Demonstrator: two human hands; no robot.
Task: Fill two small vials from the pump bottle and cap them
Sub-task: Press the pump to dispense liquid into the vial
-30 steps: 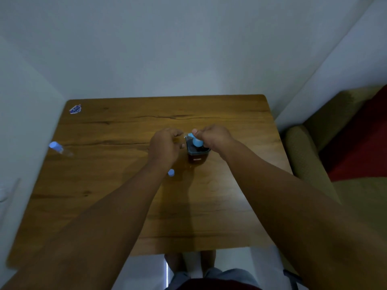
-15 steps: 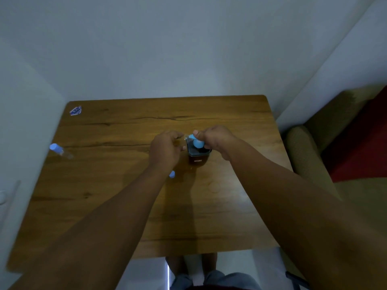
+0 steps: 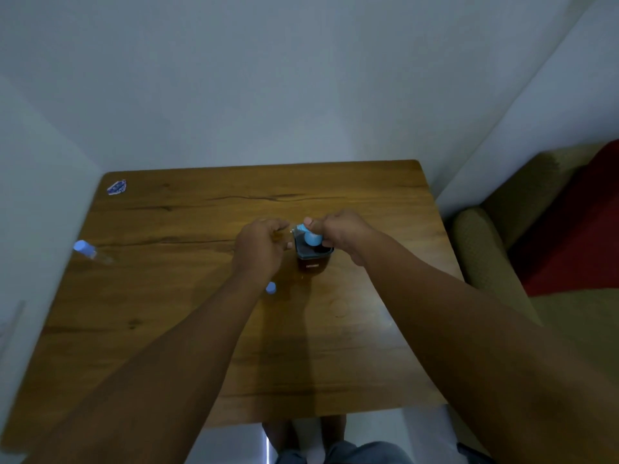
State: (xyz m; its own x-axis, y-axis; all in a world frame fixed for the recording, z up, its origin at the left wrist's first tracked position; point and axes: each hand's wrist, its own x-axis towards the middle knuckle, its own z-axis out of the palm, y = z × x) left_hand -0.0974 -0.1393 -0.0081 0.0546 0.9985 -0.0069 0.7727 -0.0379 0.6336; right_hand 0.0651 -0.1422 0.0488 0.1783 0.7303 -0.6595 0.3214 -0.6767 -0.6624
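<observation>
A small dark square pump bottle (image 3: 313,261) with a light blue pump head (image 3: 311,238) stands mid-table. My right hand (image 3: 345,232) grips the pump head, thumb on top of it. My left hand (image 3: 259,249) is just left of the bottle, its fingers curled at the nozzle around a small clear vial (image 3: 292,230), which is mostly hidden. A loose blue cap (image 3: 271,288) lies on the table beside my left wrist. A second clear vial with a blue cap (image 3: 88,252) lies on its side at the table's left edge.
The wooden table (image 3: 201,329) stands in a corner, with walls behind it and on its left. A small blue sticker (image 3: 117,187) is at its far left corner. An olive sofa arm (image 3: 482,262) with a red cushion (image 3: 576,222) is close on the right.
</observation>
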